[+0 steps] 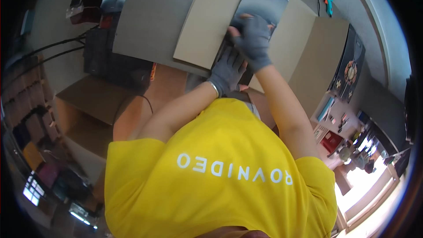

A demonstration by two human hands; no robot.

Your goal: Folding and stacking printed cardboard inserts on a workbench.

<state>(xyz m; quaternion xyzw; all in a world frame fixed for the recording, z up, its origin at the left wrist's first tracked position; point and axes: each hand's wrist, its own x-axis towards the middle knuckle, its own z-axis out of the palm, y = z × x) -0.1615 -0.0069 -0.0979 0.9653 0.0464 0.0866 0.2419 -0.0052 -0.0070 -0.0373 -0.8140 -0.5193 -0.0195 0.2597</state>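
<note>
- Between a pale left board (211, 15) and a pale right board (293, 33), the dark panel (262, 1) lies straight ahead of the person, to the right of the bare grey counter (152, 15).
- At its near end, the left hand (227, 71) rests with fingers stretched out, seemingly flat and not gripping.
- Just beyond, the right hand (255, 39) is over the panel with fingers bent; blur means I cannot tell whether it grasps anything.
- The step in hand looks like pressing or working on the panel's near part.
- A next move seems to call for the left hand to steady the panel while the right works with care.
- The panel's long axis slants from near left to far right, one end toward the person's body, the other pointing away.
</note>
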